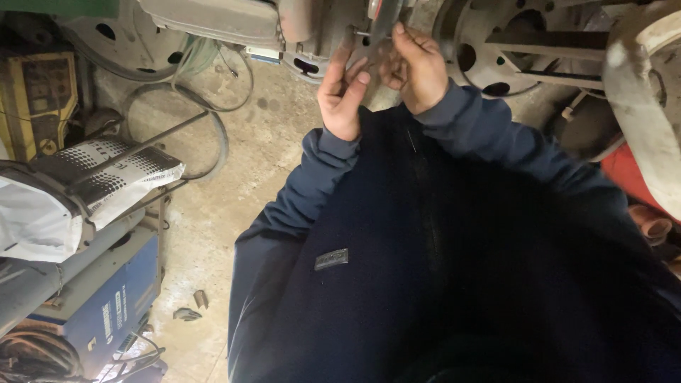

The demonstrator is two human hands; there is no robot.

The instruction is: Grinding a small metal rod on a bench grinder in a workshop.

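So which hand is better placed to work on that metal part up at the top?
Probably the right hand: its fingers are curled in a grip on the metal part. The left hand is open, fingertips only resting beside it, so it looks more like a steadying hand.

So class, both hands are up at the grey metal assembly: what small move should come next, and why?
Probably steady the small metal part with the left hand while the right hand seats it; both sets of fingers already meet there, and the view is too dim to tell more.
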